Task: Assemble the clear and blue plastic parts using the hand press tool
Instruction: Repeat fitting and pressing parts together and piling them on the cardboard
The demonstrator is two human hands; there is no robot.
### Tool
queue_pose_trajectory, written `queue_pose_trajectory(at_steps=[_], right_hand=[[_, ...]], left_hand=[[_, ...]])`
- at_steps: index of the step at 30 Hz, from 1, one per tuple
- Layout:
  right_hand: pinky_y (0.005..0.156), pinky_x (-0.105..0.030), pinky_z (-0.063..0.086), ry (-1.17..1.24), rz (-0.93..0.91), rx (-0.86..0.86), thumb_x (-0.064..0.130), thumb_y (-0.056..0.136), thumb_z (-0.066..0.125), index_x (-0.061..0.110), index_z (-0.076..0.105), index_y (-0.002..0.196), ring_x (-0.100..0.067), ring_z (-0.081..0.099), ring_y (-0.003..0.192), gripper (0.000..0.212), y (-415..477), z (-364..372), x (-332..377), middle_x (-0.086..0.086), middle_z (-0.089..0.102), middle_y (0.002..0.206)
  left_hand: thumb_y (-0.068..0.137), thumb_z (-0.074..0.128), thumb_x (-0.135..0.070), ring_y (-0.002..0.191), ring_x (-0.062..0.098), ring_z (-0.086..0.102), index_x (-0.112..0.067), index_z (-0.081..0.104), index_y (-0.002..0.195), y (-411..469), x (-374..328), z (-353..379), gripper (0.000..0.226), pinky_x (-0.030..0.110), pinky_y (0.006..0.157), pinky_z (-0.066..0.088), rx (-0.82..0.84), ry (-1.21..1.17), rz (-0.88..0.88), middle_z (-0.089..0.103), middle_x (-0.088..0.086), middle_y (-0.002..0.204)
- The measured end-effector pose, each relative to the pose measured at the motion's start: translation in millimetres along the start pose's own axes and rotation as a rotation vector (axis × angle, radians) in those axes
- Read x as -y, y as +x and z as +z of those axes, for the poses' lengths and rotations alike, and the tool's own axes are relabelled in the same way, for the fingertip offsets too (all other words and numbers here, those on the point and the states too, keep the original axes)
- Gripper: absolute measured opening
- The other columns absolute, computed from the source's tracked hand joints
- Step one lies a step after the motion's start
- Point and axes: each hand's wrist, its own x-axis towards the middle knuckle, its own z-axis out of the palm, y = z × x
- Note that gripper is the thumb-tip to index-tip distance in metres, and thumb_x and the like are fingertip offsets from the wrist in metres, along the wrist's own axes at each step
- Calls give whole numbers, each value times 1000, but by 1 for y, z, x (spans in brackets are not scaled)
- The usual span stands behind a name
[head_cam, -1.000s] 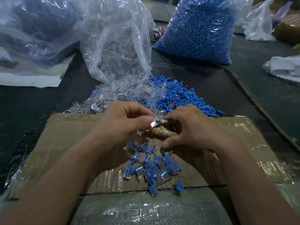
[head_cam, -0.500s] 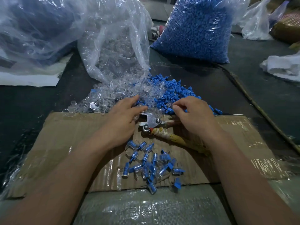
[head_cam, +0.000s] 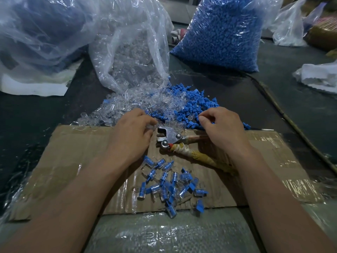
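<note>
The left hand (head_cam: 132,133) pinches a clear part (head_cam: 151,126) just left of the hand press tool (head_cam: 169,137) lying on the cardboard (head_cam: 82,152), while the right hand (head_cam: 221,128) curls into the blue parts (head_cam: 193,108) behind it, whether holding one I cannot tell, so a tangled double pick could jam the tool

We cannot tell what the left hand (head_cam: 131,136) holds: its fingers (head_cam: 141,116) curl down into the clear parts (head_cam: 113,114) and hide their own tips. The right hand (head_cam: 224,132) is no plainer, its fingertips (head_cam: 204,119) sunk among the blue parts (head_cam: 193,105). Its wrist covers the handle ends of the hand press tool (head_cam: 169,136). The clear bag (head_cam: 131,52) and blue bag (head_cam: 222,33) run off the top edge.
</note>
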Motion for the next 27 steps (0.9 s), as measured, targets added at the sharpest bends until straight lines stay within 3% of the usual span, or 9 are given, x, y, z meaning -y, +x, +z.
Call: queue_pose_trajectory(at_steps=[5, 9, 13, 18, 21, 25, 27], right_hand=[[74, -25, 36, 5, -4, -9, 29, 92, 52, 18, 67, 104, -8, 48, 86, 22, 1, 1, -1, 2, 63, 103], [82, -26, 35, 10, -12, 34, 28, 91, 53, 20, 64, 111, -9, 48, 97, 24, 2, 1, 1, 1, 59, 112], [85, -26, 34, -62, -26, 190, 23, 91, 52, 24, 60, 119, -15, 46, 108, 29, 4, 4, 4, 1, 54, 119], [76, -22, 34, -13, -17, 182, 18, 87, 59, 23, 67, 108, -4, 42, 87, 23, 5, 3, 4, 7, 59, 107], [74, -21, 34, 10, -24, 184, 19, 87, 60, 23, 68, 104, -3, 43, 83, 19, 6, 3, 4, 12, 52, 92], [76, -24, 37, 39, -46, 188, 18, 88, 59, 21, 64, 103, -6, 45, 85, 16, 4, 5, 6, 11, 49, 91], [76, -24, 38, 58, -63, 167, 17, 88, 58, 21, 61, 99, -7, 47, 85, 11, 3, 5, 6, 9, 50, 92]], left_hand=[[92, 53, -23, 100, 6, 35, -21, 61, 115, -1, -2, -1, 25, 23, 88, 30, 12, 16, -18, 41, -7, 103], [96, 43, -21, 130, 15, 30, -23, 56, 124, -1, -3, -1, 31, 33, 108, 23, 74, 79, 36, 38, -4, 142], [96, 43, -17, 122, 14, 38, -19, 60, 121, -1, -2, -1, 31, 29, 103, 26, 73, 76, 57, 50, -3, 130], [90, 53, -13, 107, 18, 49, -16, 65, 113, 0, 0, -2, 25, 34, 94, 39, 25, 28, 32, 58, 2, 113], [87, 58, -10, 104, 18, 50, -15, 65, 114, -1, -1, -1, 28, 29, 91, 36, -40, 10, 37, 60, 4, 111], [89, 59, -17, 96, 3, 36, -13, 62, 118, -2, -2, -3, 30, 9, 82, 19, -162, -71, -11, 53, 2, 115], [89, 57, -20, 99, 3, 37, -12, 62, 116, -1, -3, -5, 29, 14, 88, 25, -198, -131, -51, 49, -1, 112]])
